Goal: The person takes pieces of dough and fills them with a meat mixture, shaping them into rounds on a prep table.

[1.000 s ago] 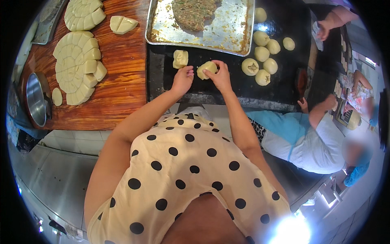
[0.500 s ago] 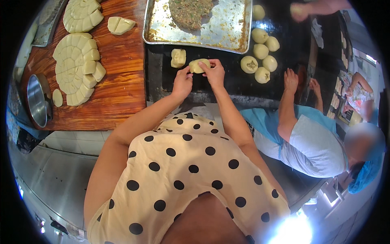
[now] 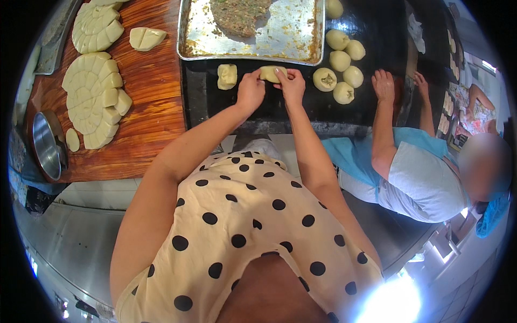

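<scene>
Above the dark worktop, a pale piece of dough point(image 3: 273, 74) is stretched between my two hands. My left hand point(image 3: 251, 91) pinches its left end, fingers curled. Its right end is gripped by my right hand point(image 3: 291, 86), with the thumb on top. Just left of my left hand lies a second, squarish dough piece point(image 3: 227, 76). Beyond my hands is a metal tray point(image 3: 250, 57) with greasy residue, carrying a mound of speckled brown filling point(image 3: 242, 16). To the right sits a cluster of several round dough balls point(image 3: 339, 61), some with a gathered, open-looking top.
On the wooden board point(image 3: 153, 118) at left lie cut dough rounds point(image 3: 91, 99), a loose dough wedge point(image 3: 148, 39) and a small dough disc point(image 3: 72, 140). A metal bowl point(image 3: 47, 145) stands at its edge. A co-worker's hand point(image 3: 383, 85) rests on the worktop at right.
My hands and the dough sit slightly farther right of the squarish piece. The dough looks longer between my fingers. Another person's hand at the top right has left the view.
</scene>
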Demonstrator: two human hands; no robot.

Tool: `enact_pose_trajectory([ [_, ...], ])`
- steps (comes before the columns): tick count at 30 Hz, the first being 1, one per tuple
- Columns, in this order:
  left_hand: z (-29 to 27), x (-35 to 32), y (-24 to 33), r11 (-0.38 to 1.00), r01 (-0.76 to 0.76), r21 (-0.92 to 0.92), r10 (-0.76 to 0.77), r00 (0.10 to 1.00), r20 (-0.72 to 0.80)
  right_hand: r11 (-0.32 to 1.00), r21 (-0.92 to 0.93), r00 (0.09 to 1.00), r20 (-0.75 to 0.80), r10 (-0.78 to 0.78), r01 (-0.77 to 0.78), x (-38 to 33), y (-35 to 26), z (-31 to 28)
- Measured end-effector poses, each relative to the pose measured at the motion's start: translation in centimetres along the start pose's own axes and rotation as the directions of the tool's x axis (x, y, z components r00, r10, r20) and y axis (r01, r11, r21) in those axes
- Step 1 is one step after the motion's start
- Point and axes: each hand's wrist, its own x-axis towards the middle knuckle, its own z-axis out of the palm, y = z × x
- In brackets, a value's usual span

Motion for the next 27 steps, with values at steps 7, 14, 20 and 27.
enact_pose_trajectory([
  [7, -0.7, -3.6, -2.2, 0.984, 0.101, -0.146, -0.087, 0.991, 0.098, 0.988, -0.016, 0.981, 0.118, 0.151, -0.151, -3.7, 1.9, -3.0],
  [14, -0.2, -5.3, -2.7, 0.979, 0.146, -0.142, -0.142, 0.989, 0.041, 0.737, -0.652, 0.984, 0.125, -0.126, 0.177, -7.0, 0.9, -4.2],
  [20, 0.8, -4.5, -1.3, 0.999, 0.033, 0.008, -0.033, 0.999, 0.011, 0.64, -0.739, 0.912, -0.087, -0.401, 0.211, -4.0, 2.5, 1.7],
  [27, -1.3, -3.1, -3.1, 0.941, 0.298, -0.161, -0.221, 0.9, 0.375, 0.434, -0.892, 0.879, -0.101, -0.466, 0.127, -3.3, 2.8, 3.5],
])
